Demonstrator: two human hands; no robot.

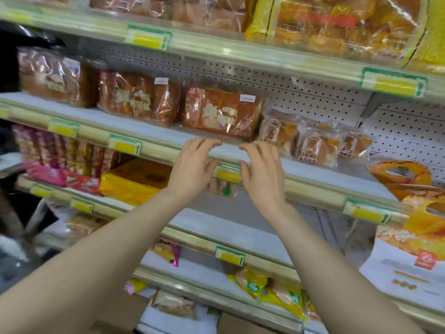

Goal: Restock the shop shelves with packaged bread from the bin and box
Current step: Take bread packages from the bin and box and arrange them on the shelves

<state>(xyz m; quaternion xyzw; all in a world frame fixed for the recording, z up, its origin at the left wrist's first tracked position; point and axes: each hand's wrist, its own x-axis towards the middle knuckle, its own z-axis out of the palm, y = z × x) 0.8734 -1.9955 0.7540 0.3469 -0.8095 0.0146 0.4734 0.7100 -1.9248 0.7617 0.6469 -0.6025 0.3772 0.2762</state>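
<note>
Though no bin shows from up here, I log the middle shelf [154, 133] left to right: first loaf [53, 78] at the far left, second loaf [134, 100] beside it, third loaf [221, 112] next, lying flat just behind both hands. Left hand [195, 165]: fingers loosely curled, nothing in it, tips at the shelf lip below the third loaf's front edge; I cannot tell whether they brush the wrapper. Right hand [262, 169]: same loose curl, holding nothing, just beside the left with a narrow gap between. Right of that, small bun packs [313, 141], then open shelf against the back panel [397, 131]. My read: the third loaf looks placed and let go, so this row is part filled; bare white deck shows in front of the loaves, at the right end and on the lower shelf [216, 225], so plenty is left. What may be the cardboard box [120, 314] sits at the bottom edge; contents hidden. Materials: loaves are brown, blocky and soft-looking, in crinkled clear film that glares, each with pale print and some with a small white sticker. Bun packs are matte, pillow-shaped, orange-trimmed. Back panel is perforated white metal; shelf edges carry pale rails with yellow price tags [125, 145].
</note>
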